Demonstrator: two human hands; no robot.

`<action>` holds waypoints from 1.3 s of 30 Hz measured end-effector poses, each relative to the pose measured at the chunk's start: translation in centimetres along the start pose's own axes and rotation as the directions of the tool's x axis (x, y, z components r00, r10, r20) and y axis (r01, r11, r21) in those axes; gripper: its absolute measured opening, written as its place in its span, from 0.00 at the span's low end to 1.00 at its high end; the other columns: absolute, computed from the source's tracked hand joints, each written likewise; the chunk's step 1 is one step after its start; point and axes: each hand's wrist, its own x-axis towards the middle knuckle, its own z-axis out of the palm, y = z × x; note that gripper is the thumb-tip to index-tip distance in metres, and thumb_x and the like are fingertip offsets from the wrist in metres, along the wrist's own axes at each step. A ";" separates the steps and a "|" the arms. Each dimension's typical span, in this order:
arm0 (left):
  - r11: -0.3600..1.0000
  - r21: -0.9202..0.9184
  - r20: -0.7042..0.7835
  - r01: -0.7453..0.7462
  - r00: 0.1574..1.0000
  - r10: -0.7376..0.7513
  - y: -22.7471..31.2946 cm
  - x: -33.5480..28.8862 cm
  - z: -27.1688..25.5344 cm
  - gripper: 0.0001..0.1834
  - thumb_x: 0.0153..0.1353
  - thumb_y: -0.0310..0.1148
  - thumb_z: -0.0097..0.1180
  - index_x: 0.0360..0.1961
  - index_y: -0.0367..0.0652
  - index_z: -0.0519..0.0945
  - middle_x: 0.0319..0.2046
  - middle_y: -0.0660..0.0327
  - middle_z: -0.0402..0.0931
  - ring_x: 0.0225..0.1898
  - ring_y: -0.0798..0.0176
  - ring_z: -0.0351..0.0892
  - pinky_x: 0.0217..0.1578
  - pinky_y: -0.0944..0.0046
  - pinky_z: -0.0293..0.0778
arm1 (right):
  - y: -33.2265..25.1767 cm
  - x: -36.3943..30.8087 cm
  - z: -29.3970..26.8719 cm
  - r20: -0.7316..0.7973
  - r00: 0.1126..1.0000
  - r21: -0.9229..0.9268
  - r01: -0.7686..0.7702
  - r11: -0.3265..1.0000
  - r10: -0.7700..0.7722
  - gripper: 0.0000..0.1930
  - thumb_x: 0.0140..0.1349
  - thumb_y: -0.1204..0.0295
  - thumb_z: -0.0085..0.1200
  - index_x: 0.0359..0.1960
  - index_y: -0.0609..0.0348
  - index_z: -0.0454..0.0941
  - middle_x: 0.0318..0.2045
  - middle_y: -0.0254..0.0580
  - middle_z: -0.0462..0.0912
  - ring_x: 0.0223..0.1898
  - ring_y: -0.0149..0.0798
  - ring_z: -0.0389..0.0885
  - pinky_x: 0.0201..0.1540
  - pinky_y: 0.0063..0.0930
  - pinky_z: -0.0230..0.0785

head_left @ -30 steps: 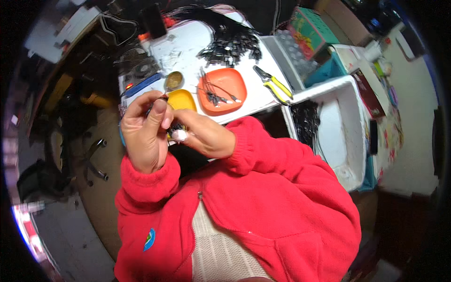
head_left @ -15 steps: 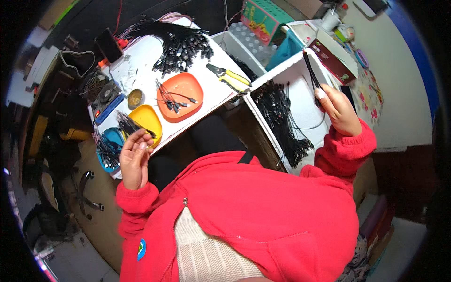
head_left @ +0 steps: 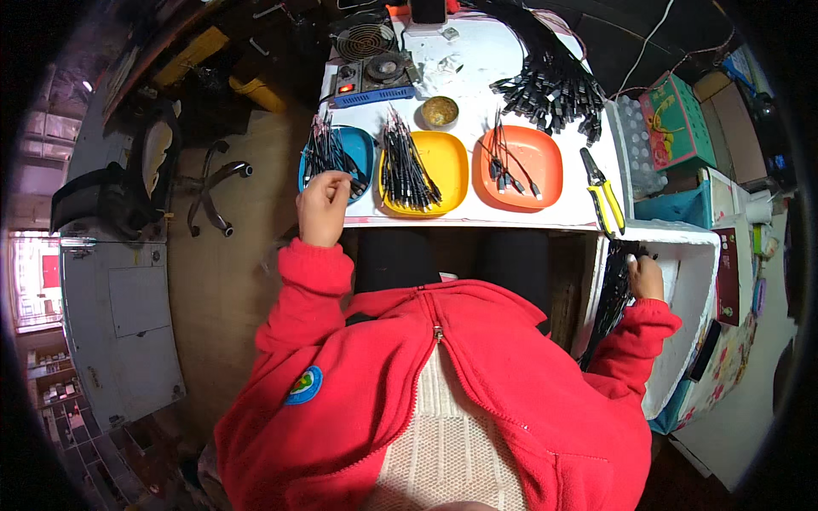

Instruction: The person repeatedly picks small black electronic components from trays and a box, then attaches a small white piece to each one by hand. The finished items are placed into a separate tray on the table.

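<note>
My left hand (head_left: 324, 209) is at the near edge of the blue dish (head_left: 362, 140), its fingers pinched together at the short black cables (head_left: 319, 153) piled there. A dark cable end shows beside the fingertips. On the right, my right hand (head_left: 646, 279) reaches into the white foam box (head_left: 686, 294), fingers curled against a heap of long black cables (head_left: 615, 285); the fingertips are partly hidden. A yellow dish (head_left: 452, 162) holds a bundle of short black cables (head_left: 409, 170). In the orange dish (head_left: 541, 162) lie several cables with metal plugs (head_left: 509, 170).
Yellow-handled wire strippers (head_left: 605, 194) lie at the table's right edge. Behind the dishes are a small metal bowl (head_left: 440, 111), a blue device with a fan (head_left: 372, 81) and a large bundle of black cables (head_left: 554, 85). A green carton (head_left: 679, 122) stands at right.
My view has turned. My right hand has lowered from above the foam box, where it held up a black cable, to the heap inside. My left hand has moved from the yellow dish to the blue one.
</note>
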 end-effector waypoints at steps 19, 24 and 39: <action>0.795 0.536 -0.234 0.284 0.955 -0.183 -2.6 5.6 0.3 0.14 0.56 0.40 0.61 0.27 0.39 0.80 0.31 0.49 0.80 0.35 0.42 0.79 0.36 0.48 0.74 | -40.2 3.9 -0.1 -0.069 0.792 0.478 0.560 0.677 -0.606 0.16 0.59 0.62 0.52 0.28 0.66 0.78 0.26 0.63 0.80 0.32 0.60 0.80 0.39 0.49 0.72; 0.896 0.370 -0.227 0.245 0.959 -0.168 -3.7 5.9 0.6 0.12 0.55 0.38 0.62 0.29 0.39 0.82 0.29 0.49 0.81 0.33 0.43 0.81 0.35 0.50 0.75 | -40.6 4.0 0.7 -0.115 0.822 0.487 0.536 0.690 -0.558 0.14 0.57 0.63 0.53 0.28 0.65 0.78 0.27 0.61 0.80 0.32 0.60 0.80 0.38 0.50 0.71; 0.874 -0.454 -0.363 -0.174 0.932 -0.003 -0.7 4.0 0.2 0.04 0.60 0.22 0.56 0.35 0.34 0.75 0.30 0.63 0.76 0.29 0.72 0.76 0.29 0.74 0.71 | -40.7 3.4 1.3 -0.151 0.822 0.486 0.545 0.683 -0.549 0.15 0.56 0.59 0.60 0.29 0.62 0.80 0.24 0.52 0.81 0.28 0.52 0.81 0.33 0.41 0.71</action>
